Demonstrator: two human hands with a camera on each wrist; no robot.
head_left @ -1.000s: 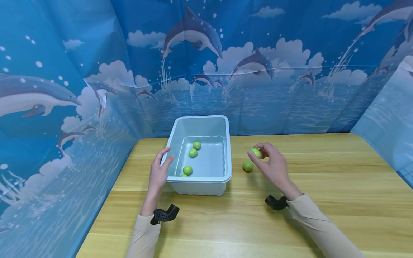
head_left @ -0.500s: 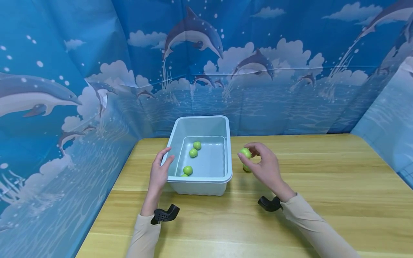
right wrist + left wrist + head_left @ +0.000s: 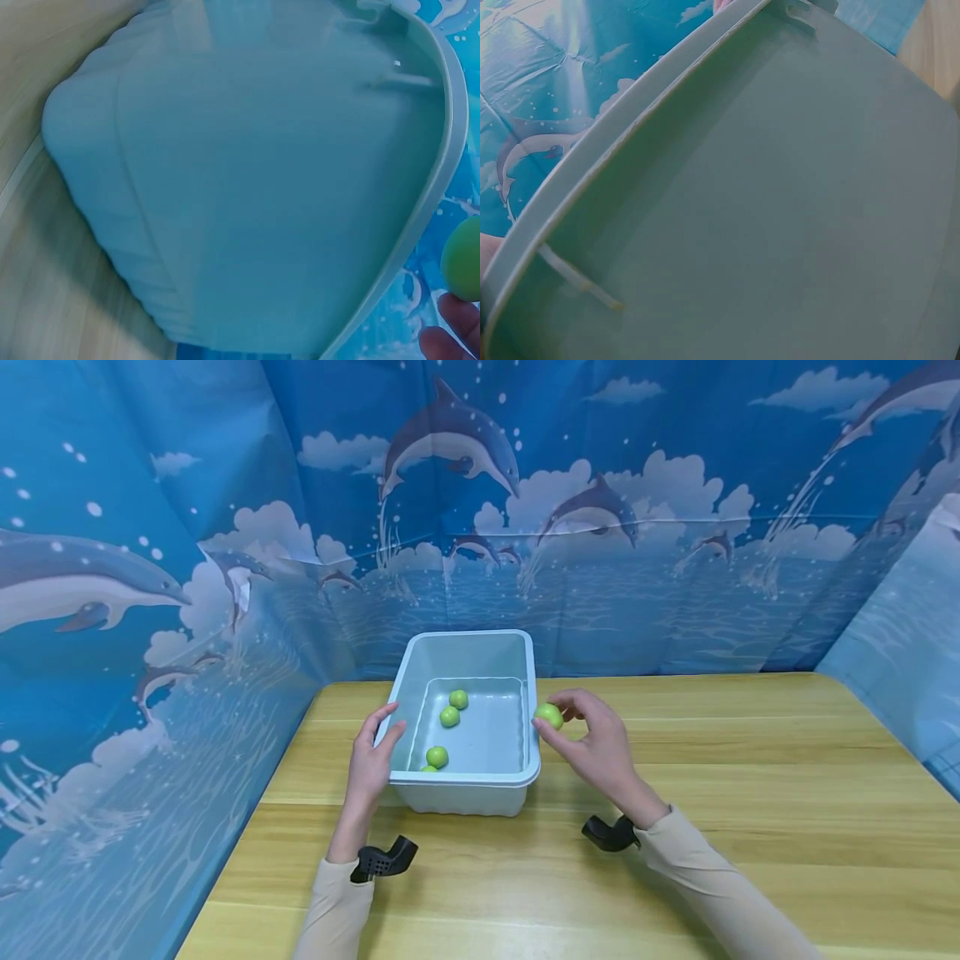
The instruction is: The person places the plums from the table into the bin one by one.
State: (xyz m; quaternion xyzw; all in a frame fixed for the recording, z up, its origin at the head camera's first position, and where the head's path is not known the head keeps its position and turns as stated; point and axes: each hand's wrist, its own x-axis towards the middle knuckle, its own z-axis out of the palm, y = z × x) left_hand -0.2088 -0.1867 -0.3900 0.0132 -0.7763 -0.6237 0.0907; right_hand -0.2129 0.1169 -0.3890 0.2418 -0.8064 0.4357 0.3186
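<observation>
A pale blue-grey plastic bin (image 3: 487, 778) stands on the table, with several small round green fruits (image 3: 437, 756) on its floor. My left hand (image 3: 370, 764) holds the bin's left rim, its thumb and fingers reaching over the edge. In the left wrist view the outer wall (image 3: 780, 187) fills most of the picture. Just beside the right rim, my right hand (image 3: 596, 747) pinches another green fruit (image 3: 550, 717) between thumb and fingers. That fruit (image 3: 465, 259) and some fingertips (image 3: 442, 345) appear at the right wrist view's edge, outside the bin.
The wooden table (image 3: 750, 793) extends to the right of the bin. A blue dolphin-print sheet (image 3: 600, 610) hangs behind the table and along its left side. Black camera mounts sit on both wrists, including the left mount (image 3: 384, 860).
My right hand has moved left with its green fruit, up to the bin's right rim. The fruit seen earlier on the table is now hidden behind this hand. My left hand stays put.
</observation>
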